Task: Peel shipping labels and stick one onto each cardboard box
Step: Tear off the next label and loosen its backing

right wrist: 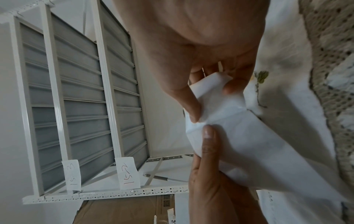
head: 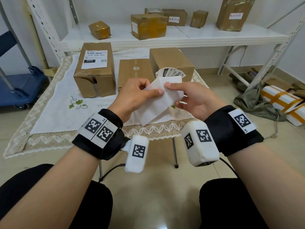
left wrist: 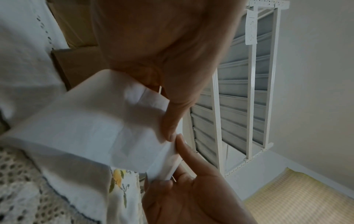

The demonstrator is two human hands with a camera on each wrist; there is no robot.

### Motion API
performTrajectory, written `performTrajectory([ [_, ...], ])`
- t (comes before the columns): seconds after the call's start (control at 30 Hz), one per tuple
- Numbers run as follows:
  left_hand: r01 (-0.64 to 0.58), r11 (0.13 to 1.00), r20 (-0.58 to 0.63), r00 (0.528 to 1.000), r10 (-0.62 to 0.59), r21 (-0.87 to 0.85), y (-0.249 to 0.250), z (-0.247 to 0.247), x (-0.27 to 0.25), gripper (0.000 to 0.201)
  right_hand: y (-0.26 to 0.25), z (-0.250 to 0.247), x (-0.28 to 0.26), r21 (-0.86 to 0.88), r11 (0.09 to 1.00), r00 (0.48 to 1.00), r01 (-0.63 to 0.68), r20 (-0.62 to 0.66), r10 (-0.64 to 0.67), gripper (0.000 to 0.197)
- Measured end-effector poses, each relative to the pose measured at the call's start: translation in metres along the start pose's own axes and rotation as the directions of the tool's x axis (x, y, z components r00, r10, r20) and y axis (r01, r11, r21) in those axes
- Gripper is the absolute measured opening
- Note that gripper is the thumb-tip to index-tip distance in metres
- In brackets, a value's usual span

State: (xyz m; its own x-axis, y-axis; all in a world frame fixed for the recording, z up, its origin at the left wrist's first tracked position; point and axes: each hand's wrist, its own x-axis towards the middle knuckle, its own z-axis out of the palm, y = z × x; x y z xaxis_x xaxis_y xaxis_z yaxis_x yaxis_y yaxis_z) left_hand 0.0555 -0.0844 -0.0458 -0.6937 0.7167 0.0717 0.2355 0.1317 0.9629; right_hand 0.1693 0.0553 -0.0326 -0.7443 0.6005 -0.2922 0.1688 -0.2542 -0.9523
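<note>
Thumbs and fingers of my left hand (head: 135,95) and right hand (head: 193,100) pinch the label strip (head: 158,104). Both grips hold it above the worktop (head: 54,116), before three cardboard boxes (head: 95,70).

white label sheet (head: 158,103); brown boxes (head: 94,70); lace-edged cloth (head: 54,113)

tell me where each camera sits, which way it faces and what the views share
Head: on the head, looking forward and down at the table; both forearms and knees show.
Left wrist: along the left hand toward the white rack.
Right wrist: along the right hand toward the same rack.
Shared: the label sheet, pinched in each hand's grip.
</note>
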Motion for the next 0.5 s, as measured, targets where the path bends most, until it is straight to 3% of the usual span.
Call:
performTrajectory([
  [0.33, 0.038, 0.999, -0.006, 0.999, -0.038, -0.039, 0.0024, -0.0039, -0.0003, 0.048, 0.0000, 0.0003, 0.0006, 0.104, 0.995, 1.000, -0.009, -0.021, 0.012, 0.034],
  [0.4, 0.048, 0.998, -0.004, 0.999, -0.048, -0.049, 0.0027, -0.0050, 0.0000, 0.047, -0.0007, 0.0006, 0.0001, 0.109, 0.994, 1.000, -0.011, -0.021, 0.013, 0.031],
  [0.5, 0.053, 0.998, -0.001, 0.999, -0.053, -0.045, 0.0041, -0.0053, -0.0004, 0.029, -0.0010, 0.0011, -0.0005, 0.117, 0.993, 1.000, -0.006, -0.018, 0.008, 0.030],
])
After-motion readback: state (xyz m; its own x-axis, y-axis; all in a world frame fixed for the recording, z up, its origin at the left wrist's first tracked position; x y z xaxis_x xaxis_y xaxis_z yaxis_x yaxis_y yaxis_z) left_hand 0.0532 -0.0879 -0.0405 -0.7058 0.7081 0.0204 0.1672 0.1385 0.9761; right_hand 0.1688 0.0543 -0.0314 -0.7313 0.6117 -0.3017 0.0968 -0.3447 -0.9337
